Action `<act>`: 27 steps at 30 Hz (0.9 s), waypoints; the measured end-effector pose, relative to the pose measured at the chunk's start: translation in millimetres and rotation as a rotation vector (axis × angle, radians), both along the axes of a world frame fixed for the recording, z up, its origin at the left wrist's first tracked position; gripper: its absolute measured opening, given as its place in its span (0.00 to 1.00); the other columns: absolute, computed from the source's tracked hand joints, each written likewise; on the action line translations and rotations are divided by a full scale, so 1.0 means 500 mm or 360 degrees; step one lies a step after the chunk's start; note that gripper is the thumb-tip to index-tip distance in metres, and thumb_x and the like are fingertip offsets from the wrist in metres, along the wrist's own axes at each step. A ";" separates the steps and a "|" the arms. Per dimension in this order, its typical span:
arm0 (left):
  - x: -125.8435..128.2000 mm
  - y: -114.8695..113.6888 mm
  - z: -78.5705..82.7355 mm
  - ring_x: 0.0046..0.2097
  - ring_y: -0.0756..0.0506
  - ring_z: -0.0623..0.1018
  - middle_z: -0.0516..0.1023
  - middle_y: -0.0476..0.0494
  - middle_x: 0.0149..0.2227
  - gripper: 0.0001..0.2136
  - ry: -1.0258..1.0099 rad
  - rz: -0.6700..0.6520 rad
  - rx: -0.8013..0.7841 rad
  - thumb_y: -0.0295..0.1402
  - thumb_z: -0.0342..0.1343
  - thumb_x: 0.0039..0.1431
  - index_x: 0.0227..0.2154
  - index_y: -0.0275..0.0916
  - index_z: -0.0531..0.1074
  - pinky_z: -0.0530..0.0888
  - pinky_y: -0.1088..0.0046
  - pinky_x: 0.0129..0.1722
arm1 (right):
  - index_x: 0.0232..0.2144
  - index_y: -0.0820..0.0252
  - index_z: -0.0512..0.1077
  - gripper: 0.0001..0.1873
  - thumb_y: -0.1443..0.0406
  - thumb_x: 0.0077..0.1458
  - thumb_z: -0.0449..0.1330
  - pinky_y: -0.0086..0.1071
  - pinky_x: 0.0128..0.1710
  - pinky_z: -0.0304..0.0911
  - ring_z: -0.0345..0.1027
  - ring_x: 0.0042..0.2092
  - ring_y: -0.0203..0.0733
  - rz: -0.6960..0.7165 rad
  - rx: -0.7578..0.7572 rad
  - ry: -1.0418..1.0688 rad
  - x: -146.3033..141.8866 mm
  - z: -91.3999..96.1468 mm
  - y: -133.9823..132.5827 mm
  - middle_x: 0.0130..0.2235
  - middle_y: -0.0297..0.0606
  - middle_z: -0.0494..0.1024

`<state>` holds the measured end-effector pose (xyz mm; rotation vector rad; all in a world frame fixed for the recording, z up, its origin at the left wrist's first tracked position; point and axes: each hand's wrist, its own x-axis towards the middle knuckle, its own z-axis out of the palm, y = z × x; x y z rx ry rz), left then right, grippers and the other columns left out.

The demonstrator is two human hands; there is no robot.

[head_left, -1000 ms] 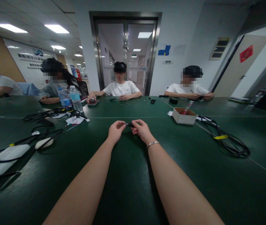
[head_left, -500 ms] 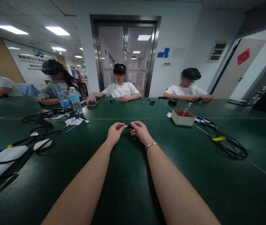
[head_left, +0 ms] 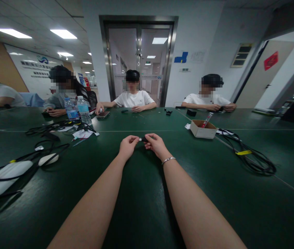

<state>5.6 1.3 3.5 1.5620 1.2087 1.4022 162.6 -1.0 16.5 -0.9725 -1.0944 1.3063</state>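
Observation:
A small black piece with a silver end (head_left: 143,139) is held between my two hands above the green table (head_left: 141,193). My right hand (head_left: 156,144) pinches its black body between thumb and fingers, with the other fingers curled underneath. At the silver end, my left hand (head_left: 128,147) has thumb and forefinger closed together on the tip. The fingers cover part of the piece, and its exact kind is too small to tell.
On the right stand a cardboard box (head_left: 203,133) and a coiled black cable (head_left: 258,160). Leftward lie tangled cables (head_left: 49,152), a white mouse (head_left: 48,159), a white keyboard-like slab (head_left: 7,180) and water bottles (head_left: 84,112). Several people sit along the far side; one touches a phone (head_left: 103,114).
The silver end shows slightly more between my hands. Otherwise my hands keep the same grip, and the view has shifted a little.

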 end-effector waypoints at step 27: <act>0.000 0.000 0.003 0.28 0.48 0.72 0.75 0.44 0.26 0.15 0.0018 0.0015 -0.0075 0.45 0.56 0.51 0.27 0.35 0.73 0.66 0.73 0.30 | 0.35 0.64 0.69 0.07 0.67 0.54 0.63 0.21 0.18 0.65 0.66 0.20 0.30 0.0038 0.0065 0.0018 0.002 -0.002 -0.001 0.26 0.36 0.74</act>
